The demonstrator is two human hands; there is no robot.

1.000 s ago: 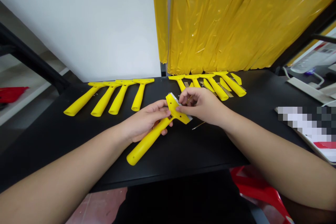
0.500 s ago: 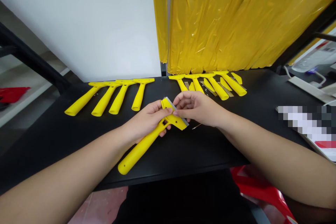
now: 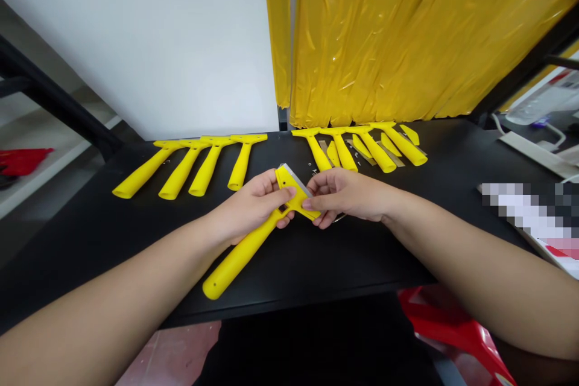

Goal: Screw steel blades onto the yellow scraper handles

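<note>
A yellow scraper (image 3: pixel 246 253) with a long round handle lies slantwise across my grasp, its head pointing up and away from me. A grey metal blade (image 3: pixel 296 178) runs along the head's far edge. My left hand (image 3: pixel 260 202) is closed around the neck, thumb pressed flat on the head. At the head's right end, my right hand (image 3: pixel 341 196) pinches the corner between thumb and fingers. A small square opening shows at the neck, partly covered by the left thumb. Part of a thin tool peeks out beneath the right hand, mostly hidden.
Several yellow scraper handles (image 3: pixel 203 169) lie in a row at the back left of the black table (image 3: pixel 136 253). More handles (image 3: pixel 377 154) rest at the back right, among loose yellow plates, metal blades and tiny screws. A white panel (image 3: pixel 181 42) and yellow plastic sheeting (image 3: pixel 384 36) stand behind.
My right hand has slid down along the blade edge to the head's lower right corner and now pinches it there. The left hand keeps its hold on the scraper.
</note>
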